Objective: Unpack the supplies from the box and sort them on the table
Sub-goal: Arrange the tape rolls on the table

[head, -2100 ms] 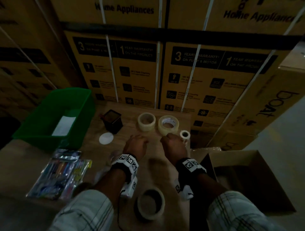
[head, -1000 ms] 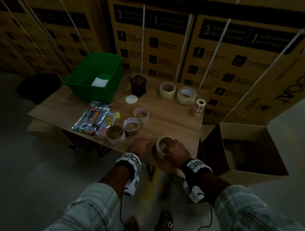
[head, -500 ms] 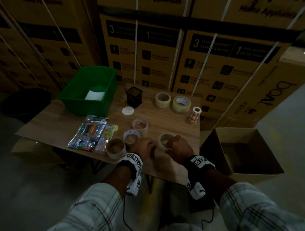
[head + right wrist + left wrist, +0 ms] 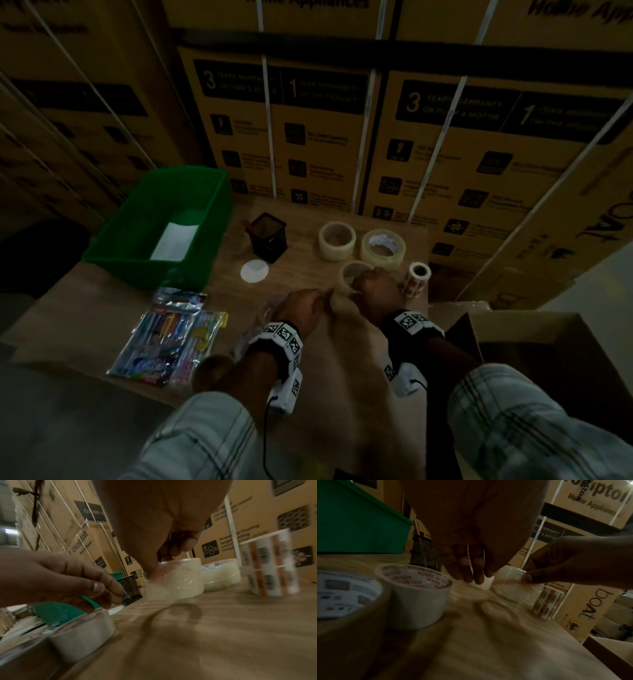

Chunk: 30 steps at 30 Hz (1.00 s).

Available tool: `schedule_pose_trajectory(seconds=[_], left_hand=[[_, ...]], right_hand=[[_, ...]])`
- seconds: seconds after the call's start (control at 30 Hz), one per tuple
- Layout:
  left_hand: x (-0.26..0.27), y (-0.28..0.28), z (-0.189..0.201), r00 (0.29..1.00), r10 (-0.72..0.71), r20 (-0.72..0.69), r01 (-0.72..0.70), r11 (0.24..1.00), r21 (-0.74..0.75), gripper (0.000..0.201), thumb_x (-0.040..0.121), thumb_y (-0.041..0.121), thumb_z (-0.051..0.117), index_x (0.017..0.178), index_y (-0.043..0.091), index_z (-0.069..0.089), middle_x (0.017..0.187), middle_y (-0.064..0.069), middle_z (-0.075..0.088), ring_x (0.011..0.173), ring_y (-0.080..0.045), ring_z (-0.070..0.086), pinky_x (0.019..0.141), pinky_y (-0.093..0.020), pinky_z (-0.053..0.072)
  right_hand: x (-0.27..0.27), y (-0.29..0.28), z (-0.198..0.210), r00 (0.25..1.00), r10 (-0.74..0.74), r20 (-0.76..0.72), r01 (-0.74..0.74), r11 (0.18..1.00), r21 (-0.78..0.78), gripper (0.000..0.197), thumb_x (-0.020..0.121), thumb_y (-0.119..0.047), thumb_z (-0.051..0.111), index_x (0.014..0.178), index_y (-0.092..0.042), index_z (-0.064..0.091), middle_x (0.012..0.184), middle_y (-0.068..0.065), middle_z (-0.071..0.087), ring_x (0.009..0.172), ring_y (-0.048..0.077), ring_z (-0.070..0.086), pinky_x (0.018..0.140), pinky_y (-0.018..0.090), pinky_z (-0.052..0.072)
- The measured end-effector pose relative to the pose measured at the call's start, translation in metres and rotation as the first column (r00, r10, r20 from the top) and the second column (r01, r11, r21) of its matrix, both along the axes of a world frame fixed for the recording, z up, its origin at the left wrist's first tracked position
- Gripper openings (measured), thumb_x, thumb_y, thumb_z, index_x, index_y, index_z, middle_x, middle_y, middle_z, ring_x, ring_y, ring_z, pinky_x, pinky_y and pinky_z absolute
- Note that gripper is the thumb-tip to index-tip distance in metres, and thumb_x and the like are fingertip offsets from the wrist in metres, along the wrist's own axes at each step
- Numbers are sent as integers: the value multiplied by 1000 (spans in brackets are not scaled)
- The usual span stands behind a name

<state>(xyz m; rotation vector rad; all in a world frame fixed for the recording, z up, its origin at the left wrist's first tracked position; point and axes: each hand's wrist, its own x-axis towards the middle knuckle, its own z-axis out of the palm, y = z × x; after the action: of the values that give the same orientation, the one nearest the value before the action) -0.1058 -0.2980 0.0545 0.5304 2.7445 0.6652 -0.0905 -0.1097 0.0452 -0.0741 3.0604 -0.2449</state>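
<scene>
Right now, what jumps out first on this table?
Both hands meet at mid-table: the right hand pinches a clear tape roll held just off the wood, the left hand close beside it. Behind them sit two bigger tape rolls, and a green bin fills the far left corner.

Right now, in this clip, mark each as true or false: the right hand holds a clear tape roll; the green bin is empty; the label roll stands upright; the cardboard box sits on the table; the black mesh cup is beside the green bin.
1. The right hand holds a clear plastic-wrapped tape roll. True.
2. The green plastic bin is empty. False: a white sheet lies in it.
3. The small printed label roll stands upright. True.
4. The open cardboard box sits on the wooden table. False: it stands beside the table, lower down.
5. The black mesh cup is beside the bin. True.
</scene>
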Motion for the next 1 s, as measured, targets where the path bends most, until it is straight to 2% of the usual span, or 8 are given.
schedule_pose_trajectory(seconds=[0.23, 0.37, 0.5, 0.7, 0.77, 0.83, 0.93, 1.0], left_hand=[[-45, 25, -4, 997, 32, 68, -32, 999, -10, 33, 97, 24, 40, 123, 22, 59, 126, -5, 62, 114, -25, 58, 96, -31, 45], [-60, 38, -9, 998, 29, 63, -29, 1000, 2, 31, 95, 22, 41, 117, 22, 62, 120, -4, 65, 108, -25, 61, 94, -36, 49], [-68, 44, -13, 997, 30, 75, -30, 1000, 7, 31, 94, 20, 42, 116, 23, 63, 121, -2, 65, 109, -24, 60, 94, -36, 50], [-71, 51, -21, 995, 45, 92, -42, 998, -41, 30, 94, 22, 42, 116, 24, 63, 120, -2, 65, 108, -25, 61, 93, -39, 50], [-71, 52, -22, 996, 37, 81, -34, 999, -42, 29, 94, 23, 41, 113, 24, 63, 117, -3, 65, 106, -26, 61, 91, -40, 51], [-71, 49, -22, 998, 27, 61, -25, 999, -28, 30, 94, 24, 40, 113, 25, 63, 115, -3, 66, 105, -26, 62, 90, -40, 51], [-68, 38, -25, 999, 35, 36, -35, 999, -17, 30, 96, 23, 41, 118, 22, 62, 118, -5, 65, 107, -26, 60, 93, -38, 49], [-63, 28, -25, 998, 52, 27, -52, 999, 1, 31, 96, 23, 42, 121, 20, 62, 120, -6, 64, 110, -26, 59, 94, -37, 48]], right_hand=[[-56, 11, -12, 996, 17, 84, -15, 1000, -22, 45, 90, -36, 51, 132, -19, 51, 141, 7, 48, 126, 30, 42, 105, 40, 37], [-65, 15, -23, 989, 23, 144, -20, 999, -25, 44, 90, -32, 52, 131, -18, 50, 142, 9, 44, 128, 30, 39, 102, 40, 37], [-67, 17, -34, 993, 30, 111, -25, 999, -43, 37, 89, -24, 54, 125, -16, 58, 136, 10, 52, 128, 30, 41, 102, 36, 36], [-67, 22, -36, 993, 60, 101, -52, 996, -74, 36, 88, -23, 57, 122, -14, 60, 134, 10, 54, 126, 32, 43, 102, 35, 37], [-66, 23, -36, 996, 60, 63, -52, 991, -125, 33, 87, -23, 59, 118, -14, 62, 133, 11, 55, 120, 33, 48, 98, 37, 40], [-64, 23, -35, 998, 55, -24, -58, 981, -183, 26, 83, -19, 62, 108, -11, 67, 125, 14, 60, 105, 37, 56, 87, 39, 47], [-56, 23, -30, 992, 88, -88, -99, 987, -128, 12, 73, -11, 70, 84, -10, 69, 102, 15, 68, 76, 36, 63, 63, 34, 51], [-49, 19, -26, 990, 106, -89, -114, 989, -91, 14, 65, -7, 75, 75, -8, 66, 85, 15, 70, 65, 34, 64, 52, 30, 49]])
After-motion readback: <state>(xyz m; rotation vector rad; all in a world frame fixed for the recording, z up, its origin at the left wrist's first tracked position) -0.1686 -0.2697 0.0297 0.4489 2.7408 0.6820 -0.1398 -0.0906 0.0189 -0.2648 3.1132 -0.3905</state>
